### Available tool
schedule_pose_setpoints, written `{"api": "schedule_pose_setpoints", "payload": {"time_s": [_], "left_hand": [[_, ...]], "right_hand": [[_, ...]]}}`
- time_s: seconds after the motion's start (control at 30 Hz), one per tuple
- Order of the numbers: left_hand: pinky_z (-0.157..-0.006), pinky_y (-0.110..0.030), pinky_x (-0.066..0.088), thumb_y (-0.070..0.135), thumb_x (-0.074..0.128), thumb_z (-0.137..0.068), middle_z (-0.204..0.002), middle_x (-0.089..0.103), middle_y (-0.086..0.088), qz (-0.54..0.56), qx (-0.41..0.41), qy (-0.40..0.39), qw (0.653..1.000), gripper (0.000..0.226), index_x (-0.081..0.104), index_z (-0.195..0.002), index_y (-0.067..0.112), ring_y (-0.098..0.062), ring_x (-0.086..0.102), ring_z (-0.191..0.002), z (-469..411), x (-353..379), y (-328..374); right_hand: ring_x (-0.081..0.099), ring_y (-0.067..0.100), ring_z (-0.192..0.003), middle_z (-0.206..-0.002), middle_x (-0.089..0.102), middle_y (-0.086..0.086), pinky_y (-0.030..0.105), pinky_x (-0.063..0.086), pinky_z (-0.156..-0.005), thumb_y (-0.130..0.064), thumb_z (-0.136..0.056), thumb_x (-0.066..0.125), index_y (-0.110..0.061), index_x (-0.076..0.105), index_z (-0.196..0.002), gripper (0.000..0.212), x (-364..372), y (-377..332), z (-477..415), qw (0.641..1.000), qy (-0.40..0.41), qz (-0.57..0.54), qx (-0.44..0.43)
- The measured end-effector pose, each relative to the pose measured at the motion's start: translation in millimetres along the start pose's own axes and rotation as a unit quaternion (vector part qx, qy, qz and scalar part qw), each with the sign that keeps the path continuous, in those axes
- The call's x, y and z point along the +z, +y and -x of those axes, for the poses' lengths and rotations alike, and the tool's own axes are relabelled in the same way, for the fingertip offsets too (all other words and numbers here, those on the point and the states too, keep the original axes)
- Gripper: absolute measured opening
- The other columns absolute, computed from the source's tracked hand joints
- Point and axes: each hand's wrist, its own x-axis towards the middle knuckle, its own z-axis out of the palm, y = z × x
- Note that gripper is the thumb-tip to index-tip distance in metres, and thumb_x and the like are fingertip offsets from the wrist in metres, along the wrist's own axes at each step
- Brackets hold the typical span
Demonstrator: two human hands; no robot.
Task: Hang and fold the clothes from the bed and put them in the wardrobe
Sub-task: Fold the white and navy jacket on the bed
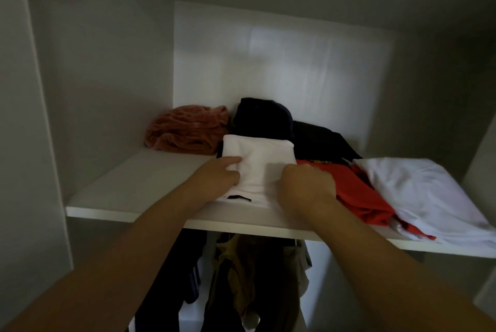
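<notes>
A folded white garment (261, 162) lies on the wardrobe shelf (128, 186), on top of a dark folded piece whose edge shows beneath it. My left hand (218, 176) holds its left edge, thumb on top and fingers tucked under. My right hand (303, 184) has curled fingers gripping the garment's right front edge. Both forearms reach up from below.
On the shelf sit a crumpled rust-coloured fleece (185, 127) at the back left, dark clothes (265, 117) behind, a red garment (357, 189) and a white shirt (424, 194) to the right. Dark and brown clothes (241, 278) hang below the shelf.
</notes>
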Motion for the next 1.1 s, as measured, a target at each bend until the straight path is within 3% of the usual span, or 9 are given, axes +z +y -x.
{"api": "schedule_pose_setpoints", "payload": {"time_s": [0.1, 0.23, 0.3, 0.4, 0.5, 0.6, 0.8, 1.0, 1.1], "left_hand": [[-0.064, -0.014, 0.042, 0.019, 0.057, -0.091, -0.135, 0.055, -0.003, -0.016, 0.004, 0.005, 1.000, 0.052, 0.055, -0.140, 0.036, -0.020, 0.062, -0.103, -0.5, 6.6, 3.4], [-0.068, -0.016, 0.043, 0.018, 0.054, -0.094, -0.145, 0.050, -0.007, -0.043, 0.009, 0.000, 0.999, 0.055, 0.048, -0.146, 0.034, -0.019, 0.058, -0.103, 9.5, 6.7, 9.5], [-0.094, -0.023, 0.042, 0.024, 0.054, -0.097, -0.152, 0.042, -0.008, -0.129, 0.037, 0.040, 0.990, 0.057, 0.039, -0.152, 0.029, -0.024, 0.051, -0.123, 23.5, 4.5, 13.9], [-0.112, -0.039, 0.032, 0.030, 0.056, -0.096, -0.149, 0.041, -0.006, -0.260, 0.150, 0.166, 0.939, 0.052, 0.044, -0.146, 0.025, -0.028, 0.038, -0.133, 53.8, 15.4, 37.2], [-0.100, -0.027, 0.039, 0.026, 0.059, -0.092, -0.122, 0.055, 0.009, -0.173, 0.296, 0.181, 0.922, 0.024, 0.060, -0.115, 0.030, -0.013, 0.048, -0.116, 94.6, 48.3, 76.3], [-0.077, -0.012, 0.041, 0.028, 0.056, -0.092, -0.097, 0.054, 0.017, -0.100, 0.403, 0.121, 0.902, 0.006, 0.061, -0.094, 0.029, -0.004, 0.053, -0.092, 136.9, 97.2, 108.5], [-0.067, -0.021, 0.043, 0.019, 0.063, -0.092, -0.084, 0.059, 0.012, 0.073, 0.535, -0.053, 0.840, 0.002, 0.064, -0.091, 0.020, -0.011, 0.056, -0.076, 229.7, 222.6, 168.5], [-0.060, -0.022, 0.044, 0.019, 0.062, -0.095, -0.081, 0.059, 0.014, 0.238, 0.565, -0.296, 0.732, 0.005, 0.066, -0.091, 0.020, -0.015, 0.057, -0.070, 393.1, 343.9, 226.7], [-0.059, -0.023, 0.046, 0.018, 0.061, -0.096, -0.082, 0.062, 0.013, 0.282, 0.568, -0.400, 0.662, 0.007, 0.066, -0.091, 0.018, -0.016, 0.058, -0.070, 495.3, 381.7, 252.9]], "right_hand": [[0.062, 0.028, -0.098, -0.108, 0.064, 0.008, 0.032, 0.035, -0.074, -0.019, -0.092, 0.052, -0.019, 0.056, -0.096, 0.005, 0.0, 3.8, -0.2, 1.000, -0.009, -0.005, 0.002], [0.061, 0.030, -0.101, -0.111, 0.065, 0.010, 0.032, 0.040, -0.076, -0.020, -0.093, 0.051, -0.014, 0.063, -0.105, 0.018, 3.5, 9.7, 0.9, 0.999, -0.015, -0.040, 0.003], [0.059, 0.031, -0.107, -0.117, 0.064, 0.010, 0.035, 0.048, -0.083, -0.020, -0.093, 0.053, -0.015, 0.066, -0.115, 0.026, 1.3, 15.3, 5.6, 0.996, -0.004, -0.090, 0.005], [0.058, 0.029, -0.110, -0.122, 0.064, 0.010, 0.039, 0.050, -0.091, -0.021, -0.096, 0.054, -0.019, 0.065, -0.130, 0.036, -8.1, 29.8, 24.7, 0.971, 0.117, -0.206, 0.003], [0.063, 0.014, -0.085, -0.095, 0.072, 0.001, 0.032, 0.051, -0.079, -0.026, -0.099, 0.055, -0.019, 0.073, -0.104, 0.020, -18.6, 54.1, 63.7, 0.910, 0.248, -0.329, 0.038], [0.061, 0.008, -0.068, -0.070, 0.067, -0.005, 0.026, 0.046, -0.062, -0.034, -0.101, 0.052, -0.021, 0.066, -0.080, 0.028, -24.5, 91.0, 117.7, 0.865, 0.270, -0.399, 0.141], [0.059, 0.016, -0.060, -0.067, 0.065, 0.001, 0.039, 0.050, -0.060, -0.042, -0.102, 0.048, -0.019, 0.063, -0.077, 0.038, -39.7, 171.0, 284.6, 0.794, 0.311, -0.387, 0.350], [0.052, 0.023, -0.060, -0.067, 0.059, 0.006, 0.030, 0.042, -0.051, -0.048, -0.100, 0.042, -0.015, 0.054, -0.070, 0.046, -79.2, 201.7, 506.4, 0.680, 0.389, -0.264, 0.562], [0.047, 0.008, -0.052, -0.059, 0.056, -0.005, 0.020, 0.039, -0.050, -0.044, -0.102, 0.043, -0.019, 0.052, -0.065, 0.046, -103.2, 202.9, 616.4, 0.610, 0.437, -0.185, 0.634]]}}
